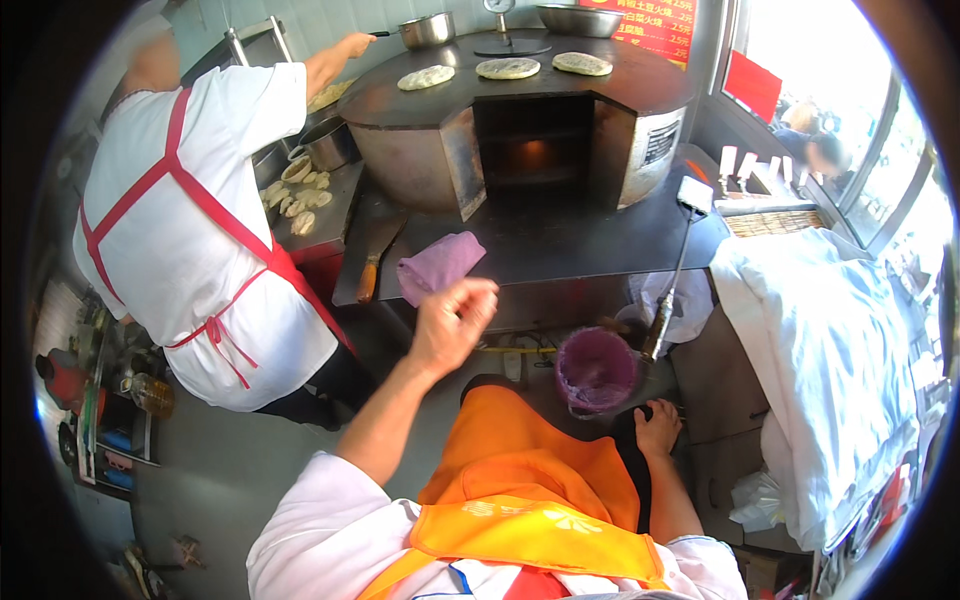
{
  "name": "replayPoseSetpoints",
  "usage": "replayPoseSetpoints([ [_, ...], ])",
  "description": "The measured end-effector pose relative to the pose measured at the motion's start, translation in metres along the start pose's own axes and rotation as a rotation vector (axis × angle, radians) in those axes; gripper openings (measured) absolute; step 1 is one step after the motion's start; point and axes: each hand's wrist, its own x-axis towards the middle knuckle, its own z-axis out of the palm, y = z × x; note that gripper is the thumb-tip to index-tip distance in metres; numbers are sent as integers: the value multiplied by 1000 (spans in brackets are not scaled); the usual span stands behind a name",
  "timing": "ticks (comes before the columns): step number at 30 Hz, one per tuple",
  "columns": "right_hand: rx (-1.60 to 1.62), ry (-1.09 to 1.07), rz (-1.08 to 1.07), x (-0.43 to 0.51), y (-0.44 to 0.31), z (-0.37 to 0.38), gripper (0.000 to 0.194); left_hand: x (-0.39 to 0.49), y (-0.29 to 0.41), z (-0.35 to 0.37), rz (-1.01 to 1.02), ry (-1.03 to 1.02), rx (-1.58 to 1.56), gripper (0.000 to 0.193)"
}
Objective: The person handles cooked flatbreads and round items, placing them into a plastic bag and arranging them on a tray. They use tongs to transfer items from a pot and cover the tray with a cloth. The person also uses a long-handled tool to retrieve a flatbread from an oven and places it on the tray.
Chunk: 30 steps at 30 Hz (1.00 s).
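Note:
My left hand is raised in front of the griddle stand, its fingers curled in, and I see nothing in it. Just beyond it a folded purple cloth lies on the dark metal shelf; whether they touch I cannot tell. On my right knee rests my right hand, fingers spread and holding nothing. Three flatbreads, the left, the middle and the right, lie on the round griddle. Below them, a faint orange glow shows inside the oven opening.
A wooden-handled scraper lies left of the cloth. A long-handled tool leans over the shelf's right edge, near a purple bucket. At left, a co-worker grips the handle of a metal pot. White cloth covers the right counter.

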Motion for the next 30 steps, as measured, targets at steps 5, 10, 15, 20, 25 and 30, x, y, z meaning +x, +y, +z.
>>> replayPoseSetpoints([
  [5,1026,-167,328,25,-31,-41,63,75,-3,-28,344,335,663,20],
  [10,1721,-308,219,52,-112,-121,77,91,-32,-21,89,135,964,29],
  [15,1960,-393,185,71,-158,-153,37,98,-39,-18,47,154,933,31],
  [20,1856,-202,226,56,-161,-149,13,88,-35,-17,32,170,888,29],
  [25,1617,-46,94,-13,-148,-143,35,77,-38,-16,31,199,862,28],
  [30,1380,-1,-113,-17,-134,-194,41,73,-44,-15,58,200,870,28],
])
